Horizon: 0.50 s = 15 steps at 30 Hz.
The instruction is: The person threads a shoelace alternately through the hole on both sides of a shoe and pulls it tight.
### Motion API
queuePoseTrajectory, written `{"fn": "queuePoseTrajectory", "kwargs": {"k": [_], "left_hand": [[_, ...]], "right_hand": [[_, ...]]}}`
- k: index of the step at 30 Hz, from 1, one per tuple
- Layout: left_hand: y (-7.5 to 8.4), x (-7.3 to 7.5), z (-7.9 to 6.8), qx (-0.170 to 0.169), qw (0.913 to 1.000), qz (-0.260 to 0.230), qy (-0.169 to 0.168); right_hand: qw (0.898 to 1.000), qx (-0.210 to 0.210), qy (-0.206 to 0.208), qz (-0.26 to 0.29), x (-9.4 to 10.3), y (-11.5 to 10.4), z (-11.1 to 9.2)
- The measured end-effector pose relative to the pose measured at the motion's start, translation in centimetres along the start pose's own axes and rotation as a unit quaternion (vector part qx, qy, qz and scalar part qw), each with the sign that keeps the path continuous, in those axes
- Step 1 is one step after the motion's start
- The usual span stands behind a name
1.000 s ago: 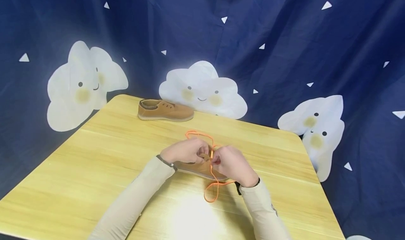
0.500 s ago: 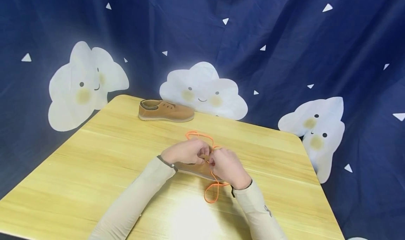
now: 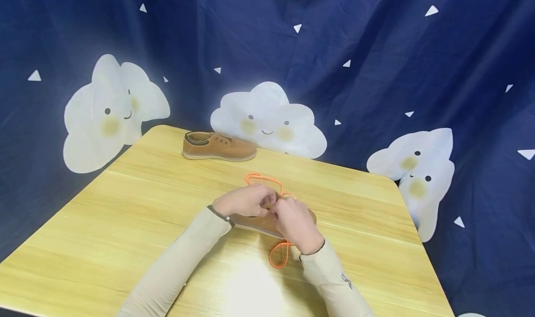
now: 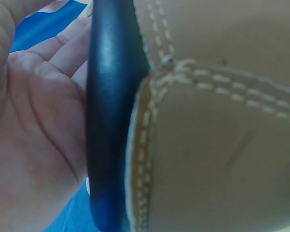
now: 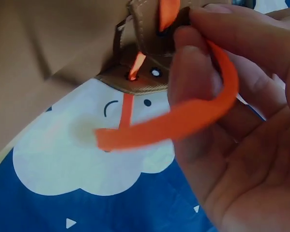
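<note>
Two hands at a brown shoe point(image 3: 257, 222) on a wooden tabletop point(image 3: 125, 224).
In the head view, the left hand point(image 3: 244, 201), at the shoe's 10 o'clock, grips its upper with curled fingers; the right hand point(image 3: 296, 224), at 4 o'clock, pinches an orange lace point(image 5: 169, 121). Loops of lace extend to 12 and 6 o'clock. A second shoe point(image 3: 219, 147) stands apart at 11 o'clock, near the far edge.
</note>
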<state>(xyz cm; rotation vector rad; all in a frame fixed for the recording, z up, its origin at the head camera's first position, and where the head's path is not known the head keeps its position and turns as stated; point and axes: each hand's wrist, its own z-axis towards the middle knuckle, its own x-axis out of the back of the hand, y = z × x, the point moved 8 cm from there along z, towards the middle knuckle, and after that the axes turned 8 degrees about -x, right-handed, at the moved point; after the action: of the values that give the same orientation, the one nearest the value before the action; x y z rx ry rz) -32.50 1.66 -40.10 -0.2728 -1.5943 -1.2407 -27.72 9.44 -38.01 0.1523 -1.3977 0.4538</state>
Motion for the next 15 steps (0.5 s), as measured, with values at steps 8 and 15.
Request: {"fn": "queuePoseTrajectory", "kwargs": {"k": [8,15], "left_hand": [[-0.07,-0.02,-0.09,0.003,1.0000,-0.005,-0.002],[-0.05,-0.05,0.00,-0.004,0.9999,-0.011,-0.001]], "right_hand": [[0.999,-0.004,-0.017,0.044,0.19,-0.09,-0.13],[0.999,-0.011,0.003,0.052,0.11,-0.08,-0.15]]}}
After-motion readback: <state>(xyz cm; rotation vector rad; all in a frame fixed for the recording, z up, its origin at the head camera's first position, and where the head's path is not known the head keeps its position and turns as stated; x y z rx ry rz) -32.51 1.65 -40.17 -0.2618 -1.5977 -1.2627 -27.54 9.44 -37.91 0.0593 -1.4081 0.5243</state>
